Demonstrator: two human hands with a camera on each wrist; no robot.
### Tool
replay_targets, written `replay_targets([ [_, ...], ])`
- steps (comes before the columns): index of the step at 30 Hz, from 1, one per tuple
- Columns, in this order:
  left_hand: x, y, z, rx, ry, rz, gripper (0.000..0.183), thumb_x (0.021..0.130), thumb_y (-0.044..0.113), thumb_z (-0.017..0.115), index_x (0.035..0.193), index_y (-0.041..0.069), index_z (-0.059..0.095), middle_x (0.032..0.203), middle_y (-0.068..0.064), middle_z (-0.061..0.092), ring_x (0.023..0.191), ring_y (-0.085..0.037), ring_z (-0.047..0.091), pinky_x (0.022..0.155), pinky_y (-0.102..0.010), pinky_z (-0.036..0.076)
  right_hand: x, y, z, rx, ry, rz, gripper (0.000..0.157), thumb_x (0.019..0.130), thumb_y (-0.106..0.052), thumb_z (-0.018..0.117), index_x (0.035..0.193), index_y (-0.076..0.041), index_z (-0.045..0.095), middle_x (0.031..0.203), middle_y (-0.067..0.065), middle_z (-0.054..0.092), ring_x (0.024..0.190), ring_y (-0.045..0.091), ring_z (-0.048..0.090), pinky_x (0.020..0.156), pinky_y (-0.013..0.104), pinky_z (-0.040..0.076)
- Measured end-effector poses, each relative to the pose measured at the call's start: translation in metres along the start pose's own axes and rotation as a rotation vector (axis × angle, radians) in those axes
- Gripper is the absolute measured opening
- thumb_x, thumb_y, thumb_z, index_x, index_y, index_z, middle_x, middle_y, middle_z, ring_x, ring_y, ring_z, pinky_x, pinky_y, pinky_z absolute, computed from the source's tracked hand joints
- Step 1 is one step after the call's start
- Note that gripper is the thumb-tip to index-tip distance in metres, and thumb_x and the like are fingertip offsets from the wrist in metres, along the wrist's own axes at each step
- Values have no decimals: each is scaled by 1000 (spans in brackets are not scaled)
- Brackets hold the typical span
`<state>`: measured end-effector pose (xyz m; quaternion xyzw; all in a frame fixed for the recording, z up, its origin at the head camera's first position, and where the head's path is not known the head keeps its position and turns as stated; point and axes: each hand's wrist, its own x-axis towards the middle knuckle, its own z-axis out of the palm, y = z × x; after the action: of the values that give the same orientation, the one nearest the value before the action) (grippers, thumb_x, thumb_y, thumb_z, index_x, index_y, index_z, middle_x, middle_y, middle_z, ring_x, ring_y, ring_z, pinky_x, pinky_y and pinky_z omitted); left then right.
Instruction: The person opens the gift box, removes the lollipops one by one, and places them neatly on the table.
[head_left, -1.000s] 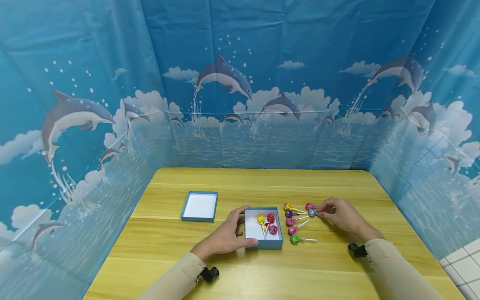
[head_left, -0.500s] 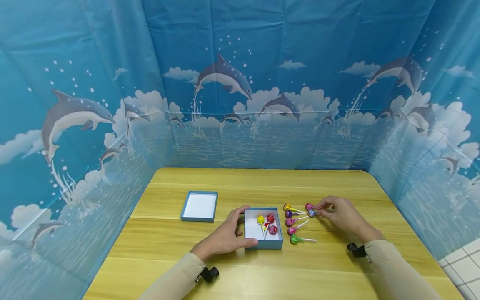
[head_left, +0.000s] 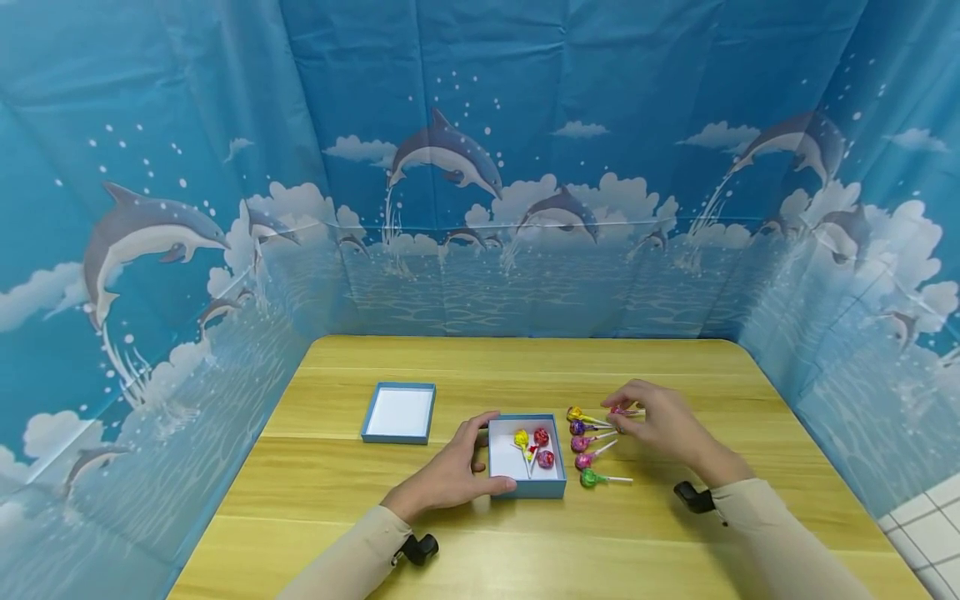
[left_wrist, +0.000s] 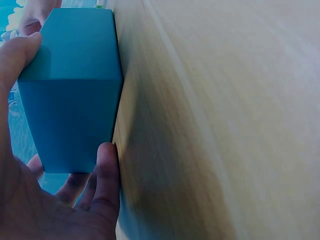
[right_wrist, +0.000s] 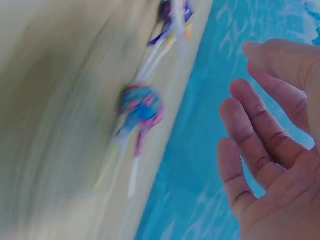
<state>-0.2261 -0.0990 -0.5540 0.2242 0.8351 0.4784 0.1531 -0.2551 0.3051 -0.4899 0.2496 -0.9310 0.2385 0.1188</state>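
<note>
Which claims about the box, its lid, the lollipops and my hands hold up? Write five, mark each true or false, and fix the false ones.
1. The left hand grips the blue box. True.
2. The blue lid covers the box. False: it lies apart on the table, to the left of the box, white inside facing up.
3. A yellow lollipop lies inside the box. True.
4. The right hand is inside the box. False: it is at the loose lollipops, to the right of the box.
5. Of the loose lollipops, the green one lies nearest the person. True.
</note>
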Motion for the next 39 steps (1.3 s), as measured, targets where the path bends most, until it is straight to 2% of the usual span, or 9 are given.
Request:
replay_targets([
  [3, 0, 0, 0, 5, 0, -4, 115, 100, 55, 92, 187, 33, 21, 178, -14, 41, 133, -20, 65, 109, -31, 61, 3, -12, 1, 5, -5, -35, 19, 104, -13, 90, 123, -16, 87, 118, 4, 86, 104, 29, 81, 88, 51, 68],
  [10, -2, 1, 0, -4, -1, 13, 114, 102, 52, 92, 187, 30, 20, 180, -16, 39, 139, -22, 64, 111, -33, 62, 12, -40, 8, 34, -51, -95, 20, 105, -14, 90, 124, -16, 87, 118, 1, 85, 103, 27, 79, 84, 41, 68],
  [15, -3, 4, 0, -31, -1, 18, 112, 102, 48, 92, 187, 30, 21, 180, -18, 38, 144, -26, 62, 114, -39, 63, 20, -62, 15, 89, -112, -117, 20, 107, -12, 86, 127, -10, 86, 119, 7, 85, 102, 27, 79, 86, 45, 69],
  [21, -5, 6, 0, -44, -7, 15, 112, 103, 50, 91, 187, 30, 21, 180, -18, 38, 146, -26, 63, 115, -42, 62, 30, -82, 22, 133, -196, -123, 21, 109, -12, 84, 130, -10, 85, 119, 9, 84, 92, 15, 75, 78, 34, 65],
  [25, -5, 5, 0, -42, -13, 22, 112, 104, 52, 90, 187, 28, 20, 180, -18, 38, 148, -27, 62, 115, -41, 62, 38, -92, 30, 166, -246, -143, 22, 109, -12, 84, 131, -7, 83, 119, 10, 84, 95, 14, 78, 78, 29, 64],
  [29, -5, 4, -1, -20, -10, 24, 112, 104, 53, 89, 187, 26, 20, 179, -18, 39, 145, -26, 63, 112, -38, 62, 45, -101, 42, 151, -292, -204, 24, 109, -13, 84, 132, -4, 83, 118, 12, 85, 96, 12, 79, 79, 27, 65],
  [34, -4, 1, 0, -18, -14, 17, 109, 106, 50, 88, 188, 29, 19, 182, -17, 36, 144, -24, 64, 110, -36, 62, 53, -108, 56, 152, -379, -233, 29, 110, -12, 83, 135, 1, 82, 110, 11, 82, 83, 5, 67, 73, 22, 57],
  [39, -4, 1, 2, -49, -18, 26, 107, 107, 48, 87, 188, 30, 18, 184, -15, 33, 156, -26, 59, 117, -41, 62, 59, -112, 59, 140, -428, -224, 29, 109, -9, 83, 136, 2, 81, 116, 16, 83, 82, 6, 63, 74, 23, 54],
])
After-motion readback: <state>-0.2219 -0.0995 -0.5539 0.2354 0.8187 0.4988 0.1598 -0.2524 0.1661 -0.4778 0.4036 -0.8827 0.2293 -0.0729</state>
